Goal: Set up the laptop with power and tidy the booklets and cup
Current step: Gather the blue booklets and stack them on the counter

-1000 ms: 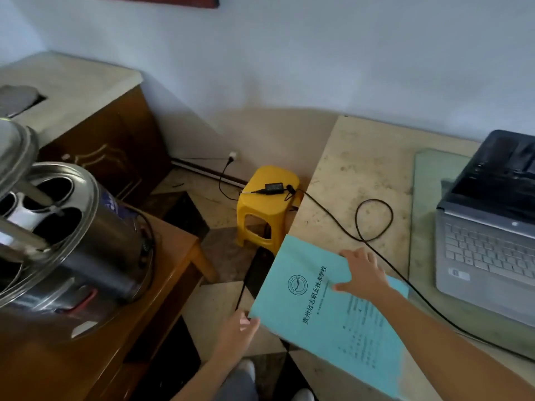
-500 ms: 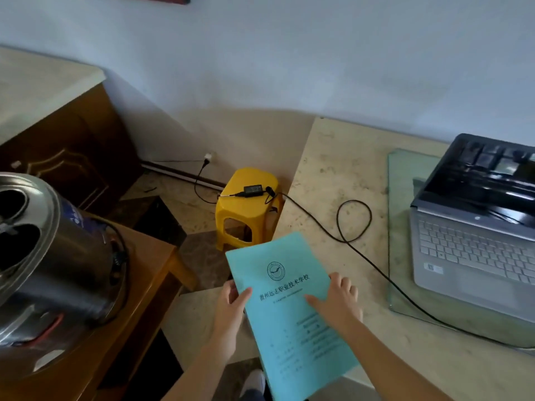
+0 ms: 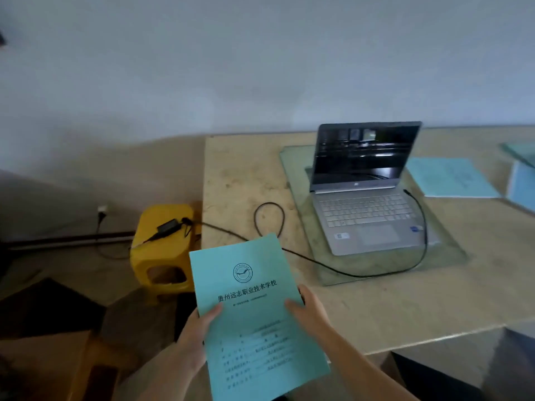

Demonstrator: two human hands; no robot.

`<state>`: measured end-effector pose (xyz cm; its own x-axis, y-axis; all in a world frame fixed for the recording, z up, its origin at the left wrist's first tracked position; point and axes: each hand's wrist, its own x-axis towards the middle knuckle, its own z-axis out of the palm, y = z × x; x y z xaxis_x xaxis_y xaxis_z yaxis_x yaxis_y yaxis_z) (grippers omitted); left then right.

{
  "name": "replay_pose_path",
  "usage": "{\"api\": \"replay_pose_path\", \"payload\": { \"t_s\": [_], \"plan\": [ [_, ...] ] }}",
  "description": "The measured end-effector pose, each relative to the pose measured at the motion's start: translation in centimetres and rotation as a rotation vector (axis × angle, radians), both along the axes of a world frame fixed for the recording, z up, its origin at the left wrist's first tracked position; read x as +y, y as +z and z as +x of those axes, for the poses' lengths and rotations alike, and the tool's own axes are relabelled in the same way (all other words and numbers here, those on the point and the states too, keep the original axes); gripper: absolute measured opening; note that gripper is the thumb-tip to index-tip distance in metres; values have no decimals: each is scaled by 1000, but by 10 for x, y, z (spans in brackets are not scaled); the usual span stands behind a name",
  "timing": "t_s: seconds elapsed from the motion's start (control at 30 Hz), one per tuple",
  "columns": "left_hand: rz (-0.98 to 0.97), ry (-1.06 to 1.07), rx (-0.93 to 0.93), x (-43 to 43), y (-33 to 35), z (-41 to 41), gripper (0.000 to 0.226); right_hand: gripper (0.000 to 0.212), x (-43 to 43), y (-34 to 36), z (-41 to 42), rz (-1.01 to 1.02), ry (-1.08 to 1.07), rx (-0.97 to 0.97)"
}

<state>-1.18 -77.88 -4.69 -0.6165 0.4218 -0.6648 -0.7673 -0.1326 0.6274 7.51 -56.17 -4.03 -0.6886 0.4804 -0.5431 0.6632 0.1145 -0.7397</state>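
Observation:
I hold a teal booklet point(image 3: 252, 308) with a round emblem and printed characters in both hands, at the table's front left corner. My left hand point(image 3: 194, 340) grips its left edge and my right hand point(image 3: 311, 312) grips its right edge. A silver laptop point(image 3: 364, 198) stands open with a dark screen on a glass sheet point(image 3: 304, 221). A black power cable point(image 3: 362, 273) runs from the laptop's right side, loops across the table and reaches the adapter point(image 3: 169, 227) on a yellow stool point(image 3: 162, 253). A second teal booklet point(image 3: 451, 178) lies flat right of the laptop. No cup is in view.
The stone table point(image 3: 477, 290) ends at a front edge near my arms. A wall socket point(image 3: 102, 211) with a plug sits low on the wall left of the stool. Another light blue item point(image 3: 521, 186) lies at the far right edge. A wooden surface point(image 3: 43, 366) is at lower left.
My view has swung right, so the metal pot is gone and the whole laptop and a second booklet show. The booklet has turned upright between both hands and lifted off the table edge.

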Motion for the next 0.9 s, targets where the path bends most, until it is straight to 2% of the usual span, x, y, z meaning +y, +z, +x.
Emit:
{"api": "replay_pose_path", "payload": {
  "t_s": [0.07, 0.17, 0.43, 0.53, 0.8, 0.9],
  "plan": [
    [10, -72, -21, 19, 7, -9, 35, 24, 14, 6, 12, -27, -92, 59],
    [-71, -197, 59, 57, 13, -11, 27, 22, 40, 15, 35, 16, -182, 93],
    [-109, -383, 68, 190, 21, 32, 33, 15, 124, 27, 124, 74, -443, 125],
    [-151, -412, 54, 243, 18, 61, 34, 14, 165, 27, 160, 81, -515, 112],
    [-252, -457, 80, 391, 10, 134, 11, 15, 303, 23, 239, 88, -586, 108],
    [-302, -454, 123, 450, 9, 156, 13, 12, 359, 24, 260, 108, -602, 96]
  ]
}}
